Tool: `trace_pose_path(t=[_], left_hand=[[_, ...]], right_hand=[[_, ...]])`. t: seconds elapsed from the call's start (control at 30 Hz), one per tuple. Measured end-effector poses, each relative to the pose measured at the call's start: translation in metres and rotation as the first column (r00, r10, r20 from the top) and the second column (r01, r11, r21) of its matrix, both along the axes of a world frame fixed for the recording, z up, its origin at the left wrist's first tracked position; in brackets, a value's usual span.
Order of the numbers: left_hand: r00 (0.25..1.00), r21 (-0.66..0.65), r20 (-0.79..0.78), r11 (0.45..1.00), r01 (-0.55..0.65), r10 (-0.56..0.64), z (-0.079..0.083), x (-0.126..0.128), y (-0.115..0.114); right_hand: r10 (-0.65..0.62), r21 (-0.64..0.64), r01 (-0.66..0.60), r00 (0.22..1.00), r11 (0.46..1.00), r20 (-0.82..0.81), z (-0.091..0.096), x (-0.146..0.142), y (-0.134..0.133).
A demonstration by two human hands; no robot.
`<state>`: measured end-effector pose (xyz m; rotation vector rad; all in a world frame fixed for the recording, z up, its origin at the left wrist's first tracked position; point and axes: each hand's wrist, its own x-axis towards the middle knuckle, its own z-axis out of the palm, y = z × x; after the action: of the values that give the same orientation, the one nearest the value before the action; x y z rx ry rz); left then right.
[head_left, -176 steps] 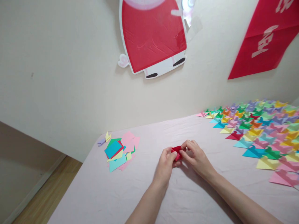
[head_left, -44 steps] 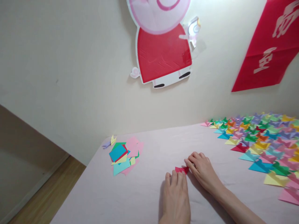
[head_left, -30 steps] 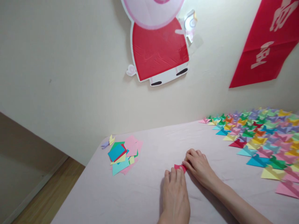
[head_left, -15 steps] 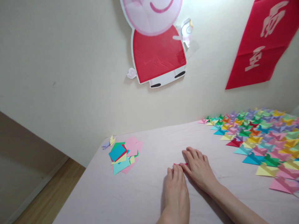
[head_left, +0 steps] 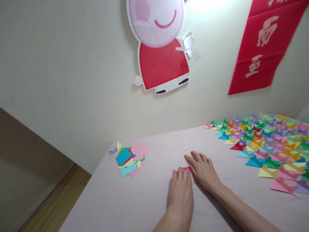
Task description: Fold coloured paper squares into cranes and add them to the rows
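Note:
A small piece of red paper [head_left: 184,168] lies on the pale pink cloth, mostly covered by my hands. My left hand [head_left: 181,190] rests palm down, its fingers together and bent over the near side of the paper, pressing on it. Just to the right, my right hand [head_left: 204,172] lies with its fingers stretched out and somewhat apart on the cloth. Its thumb side touches the paper's right end. How the paper is folded is hidden beneath the fingers.
Loose coloured paper sheets [head_left: 127,161] are piled at the left, beside small yellow and purple folded pieces [head_left: 118,146]. Rows of folded paper birds [head_left: 272,146] cover the right side. The wall behind carries a pig cutout [head_left: 164,64] and a red banner [head_left: 260,58].
The view has shifted slightly. My right hand's thumb has drawn back toward the paper's right end, and more of the red paper shows. My left hand stays on it.

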<state>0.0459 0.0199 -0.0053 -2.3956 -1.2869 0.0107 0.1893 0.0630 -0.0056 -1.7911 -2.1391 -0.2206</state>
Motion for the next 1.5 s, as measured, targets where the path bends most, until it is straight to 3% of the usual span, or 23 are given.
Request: trace_pose_path(t=[0.23, 0.4, 0.53, 0.63, 0.77, 0.93, 1.1, 1.3, 1.4, 1.5], left_hand=[[1.0, -0.044, 0.002, 0.999, 0.007, -0.007, -0.002, -0.014, -0.007], [0.996, -0.155, 0.051, 0.986, -0.06, 0.068, 0.003, -0.018, -0.012], [0.972, -0.3, 0.19, 0.951, -0.075, 0.137, 0.02, -0.024, -0.017], [0.949, -0.367, 0.26, 0.927, -0.073, 0.178, 0.027, -0.028, -0.019], [0.938, -0.362, 0.275, 0.926, -0.103, 0.212, 0.02, -0.028, -0.019], [0.948, -0.277, 0.216, 0.946, -0.17, 0.233, 0.006, -0.027, -0.021], [0.928, -0.318, 0.267, 0.933, -0.17, 0.26, 0.006, -0.032, -0.024], [0.897, -0.376, 0.356, 0.919, -0.118, 0.261, 0.022, -0.038, -0.022], [0.905, -0.371, 0.32, 0.916, -0.153, 0.28, 0.024, -0.038, -0.023], [0.926, -0.309, 0.249, 0.93, -0.2, 0.282, 0.015, -0.04, -0.026]], right_hand=[[0.006, 0.003, -0.006, 0.998, 1.0, -0.057, -0.006, 0.001, 0.003], [0.05, 0.01, -0.049, 0.992, 0.999, -0.116, -0.01, 0.008, 0.008], [0.144, 0.031, -0.141, 0.981, 0.99, -0.133, -0.006, 0.02, 0.012], [0.288, 0.051, -0.284, 0.944, 0.958, -0.163, 0.001, 0.025, 0.008], [0.484, 0.076, -0.483, 0.83, 0.872, -0.278, 0.007, 0.022, -0.001], [0.47, 0.051, -0.48, 0.824, 0.876, -0.316, 0.005, 0.021, -0.001], [0.483, 0.063, -0.485, 0.833, 0.872, -0.271, 0.003, 0.023, 0.0], [0.542, 0.071, -0.537, 0.834, 0.841, -0.103, 0.012, 0.006, -0.005], [0.575, 0.074, -0.572, 0.818, 0.817, -0.02, 0.016, 0.0, -0.006], [0.602, 0.072, -0.6, 0.798, 0.797, -0.023, 0.017, 0.0, -0.006]])
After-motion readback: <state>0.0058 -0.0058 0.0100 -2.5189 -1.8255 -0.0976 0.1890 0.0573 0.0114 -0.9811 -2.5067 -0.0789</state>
